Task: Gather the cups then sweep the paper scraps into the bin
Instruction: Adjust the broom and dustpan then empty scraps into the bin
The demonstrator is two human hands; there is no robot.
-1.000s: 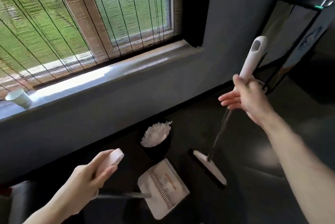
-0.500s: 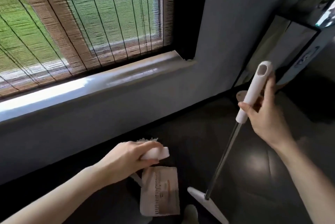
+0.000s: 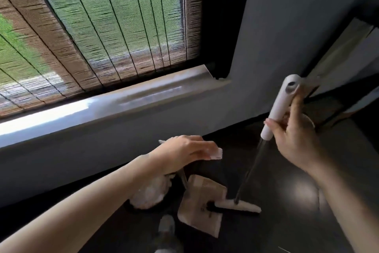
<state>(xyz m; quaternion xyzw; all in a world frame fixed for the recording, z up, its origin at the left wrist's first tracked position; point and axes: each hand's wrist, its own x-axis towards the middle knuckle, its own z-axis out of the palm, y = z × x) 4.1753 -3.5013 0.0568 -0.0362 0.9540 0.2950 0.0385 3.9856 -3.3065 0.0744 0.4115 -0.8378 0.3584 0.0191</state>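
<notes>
Paper scraps [image 3: 150, 192] heaped in dark bin [image 3: 164, 203] on floor, under left forearm. Left hand [image 3: 182, 152] closed on dustpan [image 3: 200, 209] handle; right hand [image 3: 295, 138] wrapped round broom [image 3: 239, 205] handle. Risk: tilted pan misses the bin, scraps spill.

Bin [image 3: 151, 197] left — dustpan [image 3: 200, 211] right.

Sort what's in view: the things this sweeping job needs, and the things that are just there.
In use:
left hand on dustpan handle
dustpan
right hand on broom handle
broom head
bin of paper scraps

Just there:
window blind
windowsill
shoe
</notes>
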